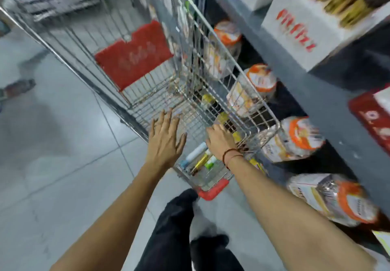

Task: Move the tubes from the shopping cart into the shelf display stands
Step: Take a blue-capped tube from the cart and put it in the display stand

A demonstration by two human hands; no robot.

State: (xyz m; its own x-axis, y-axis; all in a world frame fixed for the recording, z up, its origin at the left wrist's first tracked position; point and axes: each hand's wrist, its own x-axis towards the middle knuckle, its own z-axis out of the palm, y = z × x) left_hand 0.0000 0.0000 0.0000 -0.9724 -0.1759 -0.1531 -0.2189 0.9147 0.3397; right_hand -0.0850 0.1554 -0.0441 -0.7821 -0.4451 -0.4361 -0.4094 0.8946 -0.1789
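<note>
A wire shopping cart [147,93] stands in the aisle against the shelf. Several tubes [200,157] lie at the bottom of its near end, white, yellow and green, and more yellow-capped ones [221,118] lie farther in. My left hand [165,142] hovers flat over the cart's near left rim, fingers spread and empty. My right hand [220,142] reaches down into the cart above the tubes; its fingers curl downward and their tips are hidden, so a grip cannot be seen. White display stands [306,30] holding yellow-brown tubes sit on the upper shelf at right.
A grey shelf edge [295,76] runs diagonally on the right. Below it stand several clear jars with orange lids [301,137]. A red flap [133,55] sits inside the cart. My dark trouser legs [179,228] are below. Another person's shoe [19,88] is at the left on the tiled floor.
</note>
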